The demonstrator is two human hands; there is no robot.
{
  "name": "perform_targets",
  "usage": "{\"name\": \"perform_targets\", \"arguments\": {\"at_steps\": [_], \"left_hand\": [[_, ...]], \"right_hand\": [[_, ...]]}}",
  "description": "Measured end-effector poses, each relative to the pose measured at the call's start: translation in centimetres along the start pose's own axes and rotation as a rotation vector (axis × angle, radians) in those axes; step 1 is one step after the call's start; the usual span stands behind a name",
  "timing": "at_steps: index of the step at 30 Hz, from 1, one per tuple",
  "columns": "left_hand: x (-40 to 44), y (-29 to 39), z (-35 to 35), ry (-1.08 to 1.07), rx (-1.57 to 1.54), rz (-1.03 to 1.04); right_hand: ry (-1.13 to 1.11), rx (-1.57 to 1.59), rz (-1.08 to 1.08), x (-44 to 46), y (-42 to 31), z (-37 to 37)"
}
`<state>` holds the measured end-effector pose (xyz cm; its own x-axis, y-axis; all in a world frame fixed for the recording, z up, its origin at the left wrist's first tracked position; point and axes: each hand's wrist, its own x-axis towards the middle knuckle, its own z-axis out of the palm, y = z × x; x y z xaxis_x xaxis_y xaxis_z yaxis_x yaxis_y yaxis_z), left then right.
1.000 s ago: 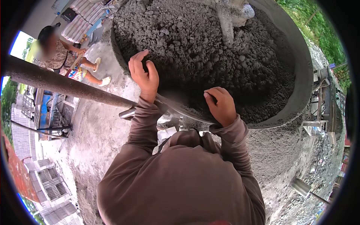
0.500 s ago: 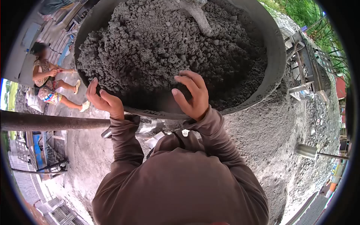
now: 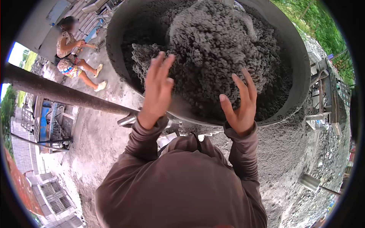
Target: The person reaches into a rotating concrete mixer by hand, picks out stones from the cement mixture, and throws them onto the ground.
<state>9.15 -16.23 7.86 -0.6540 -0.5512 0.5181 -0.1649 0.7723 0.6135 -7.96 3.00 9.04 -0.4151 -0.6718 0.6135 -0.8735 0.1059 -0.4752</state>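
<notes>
A large round metal drum (image 3: 300,89) holds a heap of dark grey, crumbly wet mix (image 3: 213,41), blurred by motion in places. My left hand (image 3: 157,91) is above the drum's near left rim, its fingers apart and slightly blurred, holding nothing. Over the near rim farther right, my right hand (image 3: 242,106) is also empty, with thumb and fingers spread. A grey-coated metal arm (image 3: 249,26) sticks into the mix at the top. Whether either hand touches the rim is unclear.
A thick metal pole (image 3: 68,91) runs in from the left toward the drum. Beyond it a person (image 3: 68,49) stands holding a handle. A shovel (image 3: 310,182) lies on rough ground at the lower right. Wooden frames (image 3: 323,91) stand right of the drum.
The view has swung, putting the drum farther right than half a second ago. Both hands are raised with fingers stretched out more. The mix has shifted into a taller heap.
</notes>
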Motion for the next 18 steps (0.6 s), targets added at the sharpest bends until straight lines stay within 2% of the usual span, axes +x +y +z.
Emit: {"name": "perform_targets", "arguments": {"at_steps": [1, 3, 5, 7, 10, 13, 14, 15, 17, 18], "left_hand": [[-0.8, 1.4, 1.0, -0.111, 0.048, -0.009], [-2.5, 2.6, 3.9, -0.26, -0.183, 0.033], [-4.3, 4.9, 5.8, -0.374, -0.041, 0.063], [-5.2, 6.2, 6.7, -0.493, -0.065, 0.132], [-6.2, 7.4, 7.9, -0.519, -0.247, 0.177], [-6.5, 6.9, 8.6, -0.545, -0.262, 0.181], [-6.6, 6.9, 8.3, -0.418, -0.202, 0.215], [-6.4, 6.5, 7.8, -0.42, -0.209, 0.21], [-4.8, 5.3, 5.8, -0.752, -0.314, 0.026], [-4.9, 4.3, 5.7, -0.43, -0.263, 0.064]], "right_hand": [[-0.008, 0.012, -0.013, -0.3, -0.3, 0.0], [-0.061, -0.185, 0.05, -0.9, -0.7, 0.2], [-0.093, -0.279, 0.086, -2.2, 0.1, 0.8], [-0.092, -0.334, 0.125, -3.1, 1.4, 0.2], [-0.111, -0.311, 0.204, -3.9, 2.9, -1.6], [-0.144, -0.345, 0.239, -5.1, 4.5, -2.8], [-0.151, -0.349, 0.24, -5.3, 4.7, -3.0], [-0.183, -0.369, 0.213, -5.5, 4.8, -3.2], [-0.222, -0.395, 0.196, -5.9, 4.9, -3.4], [-0.271, -0.319, 0.248, -6.1, 5.0, -3.6]]}}
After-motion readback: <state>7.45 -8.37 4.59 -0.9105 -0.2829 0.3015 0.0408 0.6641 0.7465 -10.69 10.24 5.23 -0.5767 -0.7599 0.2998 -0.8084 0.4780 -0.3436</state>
